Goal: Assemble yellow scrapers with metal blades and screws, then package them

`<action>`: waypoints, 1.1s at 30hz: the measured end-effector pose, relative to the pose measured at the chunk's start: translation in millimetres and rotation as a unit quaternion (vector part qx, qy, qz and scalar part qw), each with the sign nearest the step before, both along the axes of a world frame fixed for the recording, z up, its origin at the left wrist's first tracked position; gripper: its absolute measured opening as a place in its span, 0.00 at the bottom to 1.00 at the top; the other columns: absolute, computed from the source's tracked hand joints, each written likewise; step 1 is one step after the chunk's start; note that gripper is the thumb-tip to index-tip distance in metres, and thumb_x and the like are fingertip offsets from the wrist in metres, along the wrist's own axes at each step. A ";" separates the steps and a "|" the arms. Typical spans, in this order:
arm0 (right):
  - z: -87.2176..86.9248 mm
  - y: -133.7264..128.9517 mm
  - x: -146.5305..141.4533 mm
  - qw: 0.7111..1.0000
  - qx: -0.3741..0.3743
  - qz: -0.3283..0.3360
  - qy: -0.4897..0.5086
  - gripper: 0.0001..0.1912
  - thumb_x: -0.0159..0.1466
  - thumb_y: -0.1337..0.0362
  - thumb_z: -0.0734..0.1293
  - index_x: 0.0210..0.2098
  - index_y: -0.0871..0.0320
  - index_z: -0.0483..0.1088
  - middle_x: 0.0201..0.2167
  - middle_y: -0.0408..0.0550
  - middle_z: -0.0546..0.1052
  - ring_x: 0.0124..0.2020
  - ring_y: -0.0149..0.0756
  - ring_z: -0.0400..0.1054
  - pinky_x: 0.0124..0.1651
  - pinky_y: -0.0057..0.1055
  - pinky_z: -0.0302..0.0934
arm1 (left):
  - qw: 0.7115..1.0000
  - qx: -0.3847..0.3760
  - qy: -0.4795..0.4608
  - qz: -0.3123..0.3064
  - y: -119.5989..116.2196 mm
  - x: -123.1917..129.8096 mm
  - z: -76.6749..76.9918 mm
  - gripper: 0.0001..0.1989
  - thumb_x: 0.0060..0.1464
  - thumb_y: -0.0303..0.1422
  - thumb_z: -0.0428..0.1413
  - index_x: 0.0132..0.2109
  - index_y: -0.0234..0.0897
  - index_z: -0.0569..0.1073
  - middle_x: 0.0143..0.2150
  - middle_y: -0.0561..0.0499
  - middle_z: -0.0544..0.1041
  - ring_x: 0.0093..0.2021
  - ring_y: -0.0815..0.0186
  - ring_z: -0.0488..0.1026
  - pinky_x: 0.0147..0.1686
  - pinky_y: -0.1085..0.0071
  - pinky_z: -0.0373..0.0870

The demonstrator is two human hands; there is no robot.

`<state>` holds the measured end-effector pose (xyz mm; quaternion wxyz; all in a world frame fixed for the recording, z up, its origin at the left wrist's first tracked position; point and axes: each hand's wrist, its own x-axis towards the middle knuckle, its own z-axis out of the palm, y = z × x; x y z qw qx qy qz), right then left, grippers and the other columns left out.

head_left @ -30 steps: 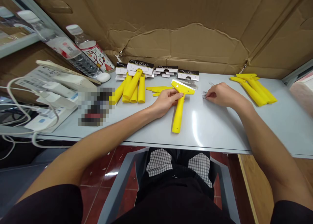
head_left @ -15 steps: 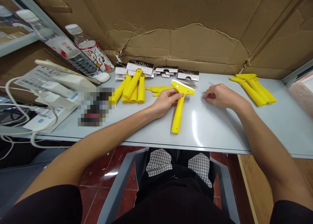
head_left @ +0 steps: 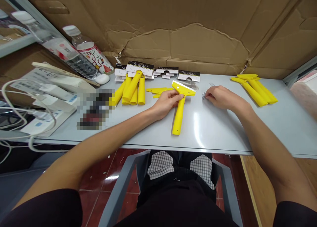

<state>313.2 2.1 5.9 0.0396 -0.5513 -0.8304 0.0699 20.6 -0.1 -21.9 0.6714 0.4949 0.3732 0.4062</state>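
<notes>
My left hand (head_left: 166, 104) grips a yellow scraper (head_left: 178, 116) near its neck; its wide head points away from me and its handle toward the table's front edge. To the right, my right hand (head_left: 220, 96) rests on the table with fingers pinched at a small pile of metal screws (head_left: 204, 95). Whether a screw is between the fingertips is hidden. Flat yellow pieces (head_left: 158, 90) lie just beyond my left hand. Thin metal blades (head_left: 190, 84) are behind the scraper's head.
Several yellow handles (head_left: 141, 90) lie at left behind my left arm, with black-and-white cards (head_left: 188, 76) along the cardboard wall (head_left: 198, 42). More yellow scraper parts (head_left: 259, 90) lie at right. Bottles (head_left: 90, 53), white boxes and cables (head_left: 29, 144) crowd the far left.
My right fingers have closed in more tightly by the screws. My left hand keeps its hold on the scraper. The whole view has shifted slightly.
</notes>
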 end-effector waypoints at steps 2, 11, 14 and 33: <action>-0.2 0.1 -0.8 1.000 0.004 0.003 0.000 0.08 0.71 0.63 0.64 0.41 0.53 0.77 0.45 0.53 0.83 0.42 0.48 0.74 0.41 0.41 0.64 | 1.000 -0.001 -0.001 -0.001 0.1 0.0 0.1 0.19 0.47 0.41 0.75 0.41 0.34 0.83 0.39 0.48 0.83 0.41 0.62 0.79 0.51 0.63 0.76; -3.3 3.4 -0.2 1.000 0.004 0.005 0.015 0.10 0.70 0.64 0.66 0.43 0.53 0.81 0.45 0.53 0.84 0.42 0.49 0.76 0.44 0.43 0.67 | 1.000 0.003 0.009 0.002 -1.7 0.7 2.5 0.18 0.46 0.41 0.74 0.41 0.34 0.83 0.39 0.47 0.83 0.42 0.61 0.79 0.52 0.61 0.75; -4.2 4.1 1.7 1.000 0.003 0.011 0.017 0.10 0.68 0.65 0.67 0.43 0.53 0.81 0.44 0.52 0.84 0.41 0.47 0.75 0.45 0.43 0.67 | 1.000 0.006 0.004 -0.002 -1.5 0.5 1.2 0.18 0.47 0.41 0.74 0.41 0.34 0.83 0.39 0.47 0.83 0.41 0.61 0.78 0.52 0.61 0.75; -7.6 -4.9 -36.0 0.921 0.021 -0.005 0.389 0.10 0.67 0.57 0.71 0.41 0.54 0.83 0.44 0.52 0.83 0.46 0.46 0.76 0.42 0.39 0.70 | 0.995 0.061 0.073 0.001 -5.8 0.3 3.1 0.15 0.54 0.41 0.69 0.42 0.34 0.82 0.43 0.45 0.84 0.43 0.60 0.77 0.46 0.64 0.74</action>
